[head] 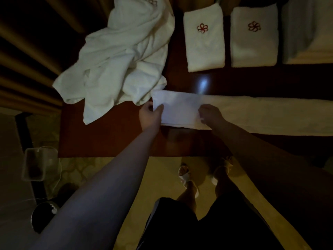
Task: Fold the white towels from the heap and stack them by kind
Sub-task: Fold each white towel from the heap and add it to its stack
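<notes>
A long white towel (252, 116) lies across the dark wooden table (108, 141) as a narrow strip, its left end doubled over into a flap (180, 109). My left hand (150, 115) pinches the flap's left edge, thumb on top. My right hand (210, 114) holds the flap's right side with curled fingers. A heap of unfolded white towels (117, 56) sits at the table's back left. Two folded towels with red flower emblems (203, 38) (254, 37) lie side by side at the back right.
A stack of larger folded white linen (306, 33) stands at the far right back. The table's front edge runs just above my sandalled feet (185, 175). On the floor at the left are a clear container (36, 165) and a round dark bin (43, 215).
</notes>
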Action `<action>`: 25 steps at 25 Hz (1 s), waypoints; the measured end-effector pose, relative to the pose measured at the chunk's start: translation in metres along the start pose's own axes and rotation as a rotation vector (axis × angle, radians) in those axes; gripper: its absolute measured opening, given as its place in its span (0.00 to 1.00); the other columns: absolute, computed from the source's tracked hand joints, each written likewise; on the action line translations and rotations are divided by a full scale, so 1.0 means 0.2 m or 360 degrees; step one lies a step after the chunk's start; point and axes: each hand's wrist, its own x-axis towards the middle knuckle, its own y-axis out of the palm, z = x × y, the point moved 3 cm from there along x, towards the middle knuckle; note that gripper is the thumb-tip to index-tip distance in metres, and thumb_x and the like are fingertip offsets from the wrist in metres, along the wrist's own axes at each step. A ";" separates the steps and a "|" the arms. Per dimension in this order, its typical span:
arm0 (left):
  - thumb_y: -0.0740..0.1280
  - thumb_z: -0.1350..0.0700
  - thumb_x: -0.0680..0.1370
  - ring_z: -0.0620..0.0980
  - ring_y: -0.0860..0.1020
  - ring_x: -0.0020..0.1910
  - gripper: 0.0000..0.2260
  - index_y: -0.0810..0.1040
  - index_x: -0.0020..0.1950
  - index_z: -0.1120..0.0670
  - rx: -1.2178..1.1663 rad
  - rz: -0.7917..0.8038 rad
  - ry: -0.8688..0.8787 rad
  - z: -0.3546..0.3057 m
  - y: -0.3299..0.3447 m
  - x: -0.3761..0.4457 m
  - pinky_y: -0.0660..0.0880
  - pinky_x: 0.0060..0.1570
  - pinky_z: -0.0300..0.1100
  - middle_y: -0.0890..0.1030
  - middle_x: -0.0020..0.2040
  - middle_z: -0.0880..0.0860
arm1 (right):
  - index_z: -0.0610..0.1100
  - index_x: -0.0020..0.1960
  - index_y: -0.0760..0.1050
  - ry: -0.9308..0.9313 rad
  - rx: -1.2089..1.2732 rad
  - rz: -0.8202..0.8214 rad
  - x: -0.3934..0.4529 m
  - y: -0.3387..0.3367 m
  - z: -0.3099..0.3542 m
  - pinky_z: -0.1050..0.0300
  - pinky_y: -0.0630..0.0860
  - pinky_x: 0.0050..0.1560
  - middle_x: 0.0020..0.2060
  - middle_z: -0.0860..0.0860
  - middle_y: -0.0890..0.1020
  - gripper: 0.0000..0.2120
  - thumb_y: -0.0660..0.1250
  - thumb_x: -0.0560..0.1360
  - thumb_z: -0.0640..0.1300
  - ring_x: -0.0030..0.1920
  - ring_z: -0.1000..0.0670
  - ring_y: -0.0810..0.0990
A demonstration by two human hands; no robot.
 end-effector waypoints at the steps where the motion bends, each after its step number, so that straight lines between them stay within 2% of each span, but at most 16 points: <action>1: 0.71 0.59 0.73 0.43 0.75 0.34 0.04 0.77 0.42 0.58 -0.0047 -0.0018 0.0068 -0.04 -0.02 -0.03 0.70 0.33 0.38 0.78 0.35 0.48 | 0.44 0.60 0.73 0.0065 0.0214 0.0094 -0.03 0.02 0.02 0.52 0.74 0.54 0.55 0.44 0.74 0.10 0.61 0.79 0.41 0.54 0.48 0.73; 3: 0.71 0.60 0.73 0.41 0.74 0.32 0.04 0.78 0.42 0.59 -0.0131 0.0024 0.0148 -0.09 -0.04 -0.10 0.69 0.32 0.34 0.77 0.33 0.47 | 0.42 0.61 0.71 0.0203 0.0563 0.0217 -0.11 0.06 0.08 0.52 0.76 0.51 0.58 0.41 0.75 0.12 0.63 0.79 0.45 0.53 0.46 0.76; 5: 0.70 0.61 0.74 0.42 0.75 0.33 0.02 0.80 0.42 0.59 -0.0282 0.0121 0.0180 -0.16 -0.04 -0.16 0.71 0.35 0.34 0.79 0.34 0.49 | 0.41 0.57 0.72 0.0233 0.0827 0.0368 -0.21 0.09 0.17 0.52 0.78 0.47 0.54 0.40 0.78 0.14 0.62 0.79 0.51 0.50 0.44 0.80; 7: 0.70 0.60 0.75 0.43 0.78 0.36 0.02 0.81 0.43 0.57 -0.0380 0.0278 0.0167 -0.22 0.00 -0.23 0.73 0.38 0.37 0.81 0.36 0.50 | 0.41 0.57 0.74 0.0149 0.0953 0.0526 -0.30 0.09 0.25 0.52 0.79 0.49 0.50 0.43 0.81 0.18 0.60 0.79 0.56 0.48 0.46 0.81; 9: 0.69 0.57 0.77 0.42 0.81 0.37 0.04 0.83 0.45 0.56 -0.0465 0.0463 0.0146 -0.30 0.06 -0.32 0.75 0.37 0.36 0.83 0.37 0.49 | 0.43 0.59 0.76 0.0024 0.0895 0.0567 -0.37 0.05 0.28 0.53 0.79 0.49 0.48 0.47 0.83 0.22 0.61 0.77 0.60 0.49 0.49 0.82; 11: 0.64 0.57 0.80 0.39 0.81 0.36 0.08 0.83 0.48 0.57 -0.0414 0.0653 0.0155 -0.36 0.13 -0.38 0.75 0.37 0.33 0.83 0.38 0.49 | 0.45 0.57 0.78 -0.0062 0.0755 0.0419 -0.41 -0.03 0.27 0.53 0.80 0.49 0.48 0.47 0.84 0.20 0.65 0.75 0.59 0.48 0.49 0.83; 12: 0.61 0.58 0.81 0.39 0.80 0.36 0.10 0.83 0.50 0.58 -0.0324 0.0747 0.0195 -0.39 0.18 -0.40 0.74 0.37 0.33 0.83 0.40 0.50 | 0.44 0.56 0.78 -0.0065 0.0668 0.0254 -0.41 -0.09 0.25 0.53 0.79 0.47 0.49 0.45 0.84 0.19 0.68 0.74 0.57 0.47 0.48 0.83; 15: 0.58 0.59 0.82 0.45 0.79 0.40 0.13 0.82 0.53 0.57 -0.0323 0.0845 0.0175 -0.44 0.31 -0.47 0.73 0.39 0.37 0.83 0.44 0.55 | 0.40 0.60 0.76 0.0009 0.0472 -0.0204 -0.39 -0.30 0.17 0.55 0.77 0.41 0.52 0.40 0.82 0.17 0.70 0.73 0.46 0.48 0.43 0.82; 19: 0.59 0.54 0.82 0.48 0.78 0.41 0.13 0.82 0.49 0.57 -0.0250 0.0648 0.0083 -0.38 0.47 -0.44 0.73 0.41 0.42 0.81 0.44 0.55 | 0.39 0.67 0.73 -0.0011 0.0558 -0.0316 -0.36 -0.53 0.06 0.49 0.77 0.54 0.61 0.40 0.78 0.20 0.68 0.76 0.41 0.57 0.40 0.78; 22: 0.60 0.51 0.82 0.53 0.77 0.46 0.14 0.80 0.50 0.60 0.0149 0.0601 -0.0044 -0.25 0.59 -0.37 0.71 0.45 0.44 0.80 0.47 0.56 | 0.37 0.68 0.71 0.0025 0.0597 -0.0392 -0.29 -0.68 -0.05 0.52 0.73 0.51 0.63 0.39 0.76 0.21 0.67 0.77 0.40 0.61 0.38 0.76; 25: 0.61 0.49 0.81 0.57 0.77 0.55 0.16 0.77 0.55 0.61 0.0592 0.0547 -0.0085 -0.14 0.67 -0.30 0.72 0.52 0.46 0.79 0.55 0.59 | 0.35 0.67 0.71 0.0099 0.0428 -0.0403 -0.17 -0.75 -0.13 0.53 0.72 0.50 0.63 0.37 0.75 0.20 0.66 0.78 0.40 0.61 0.37 0.75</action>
